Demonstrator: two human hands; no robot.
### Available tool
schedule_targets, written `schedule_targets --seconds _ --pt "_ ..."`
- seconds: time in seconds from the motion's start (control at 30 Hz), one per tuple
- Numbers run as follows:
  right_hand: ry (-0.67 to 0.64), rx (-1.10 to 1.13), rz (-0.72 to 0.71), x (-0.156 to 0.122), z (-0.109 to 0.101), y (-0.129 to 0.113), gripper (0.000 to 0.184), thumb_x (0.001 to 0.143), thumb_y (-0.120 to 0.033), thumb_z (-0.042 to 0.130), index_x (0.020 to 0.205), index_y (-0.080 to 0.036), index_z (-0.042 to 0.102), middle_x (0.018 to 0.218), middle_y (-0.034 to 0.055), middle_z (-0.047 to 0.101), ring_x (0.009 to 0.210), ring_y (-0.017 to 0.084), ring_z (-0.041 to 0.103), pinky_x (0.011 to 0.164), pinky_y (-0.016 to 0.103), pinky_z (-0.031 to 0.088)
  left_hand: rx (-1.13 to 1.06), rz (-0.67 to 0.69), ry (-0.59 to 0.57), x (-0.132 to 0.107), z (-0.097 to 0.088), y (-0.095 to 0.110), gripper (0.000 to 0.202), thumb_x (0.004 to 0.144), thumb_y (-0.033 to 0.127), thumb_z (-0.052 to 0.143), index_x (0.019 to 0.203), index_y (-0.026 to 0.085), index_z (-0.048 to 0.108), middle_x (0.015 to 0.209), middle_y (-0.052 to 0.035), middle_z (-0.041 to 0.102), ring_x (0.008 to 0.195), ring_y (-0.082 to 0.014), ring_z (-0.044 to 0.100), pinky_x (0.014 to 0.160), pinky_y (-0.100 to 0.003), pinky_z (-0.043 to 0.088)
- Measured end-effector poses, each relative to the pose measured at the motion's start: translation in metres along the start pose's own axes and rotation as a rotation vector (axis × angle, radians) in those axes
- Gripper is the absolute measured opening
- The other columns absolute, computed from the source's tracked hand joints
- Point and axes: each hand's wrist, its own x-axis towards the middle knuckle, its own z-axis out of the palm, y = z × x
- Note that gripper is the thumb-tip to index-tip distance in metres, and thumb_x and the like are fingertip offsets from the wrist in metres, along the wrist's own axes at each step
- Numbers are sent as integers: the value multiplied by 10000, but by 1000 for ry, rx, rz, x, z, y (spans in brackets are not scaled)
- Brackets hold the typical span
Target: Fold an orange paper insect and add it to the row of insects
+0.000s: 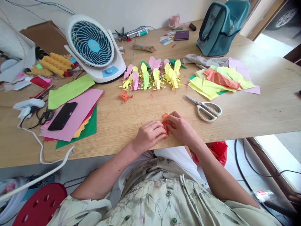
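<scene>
Near the table's front edge, a small folded piece of orange paper (166,116) lies between my two hands, partly hidden by the fingers. My left hand (150,134) is closed on its left side, fingertips pressed against the paper. From the right, my right hand (180,127) pinches the same piece. Just beyond and to the left rests a small orange folded paper figure (125,97). Farther back stands a cluster of folded paper figures (156,78) in yellow, pink and green. To the right of my hands lie scissors (205,108) with pale handles, blades apart.
A fan (94,47) stands at the back left. In front of it, a black phone (63,116) lies on coloured paper sheets (89,97). Creased papers (216,82) are piled at the right, near a grey cloth (202,61). A teal bag (219,29) stands behind.
</scene>
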Motion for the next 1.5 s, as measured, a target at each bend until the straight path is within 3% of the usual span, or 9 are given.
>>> schedule_targets --seconds 0.13,0.5,0.73,0.97,1.3,1.5 --pt "-56 15 -55 -3 -6 5 271 864 -83 482 982 -221 683 1013 56 593 923 176 609 837 290 466 61 -8 -47 -3 1 1 175 959 269 561 864 193 686 945 -61 705 931 -170 666 845 -290 518" --pt "-62 29 -68 -5 -7 7 250 879 -103 496 1003 -225 675 1051 58 590 967 185 603 867 295 467 44 -40 -39 -10 -1 0 105 957 218 563 960 173 658 1076 -83 695 986 -177 659 888 -299 516" --pt "-52 16 -111 -6 -7 5 264 877 -118 537 1067 -225 686 1080 68 586 998 193 599 887 305 471 1 -72 -55 -14 -2 -1 168 972 176 516 1018 173 678 1135 -97 663 1026 -165 653 905 -286 532" --pt "-24 -33 -224 -6 -1 11 248 884 -112 570 1057 -231 704 1055 81 583 957 201 590 837 327 483 127 -71 -82 -16 -5 9 185 971 203 529 978 164 709 1022 -77 666 940 -168 619 849 -294 534" --pt "16 -154 -404 -10 -2 9 203 972 -218 533 1083 -222 703 1076 110 644 951 225 597 835 388 496 166 -88 -163 -26 -3 18 255 998 175 447 1161 163 642 1165 -100 647 1074 -208 590 946 -377 514" --pt "1 -86 -293 -8 -2 6 222 972 -195 522 1116 -220 688 1089 83 697 986 215 629 867 367 500 211 -93 -172 -26 0 18 291 997 169 423 1222 161 608 1304 -114 610 1211 -234 546 1009 -401 478"
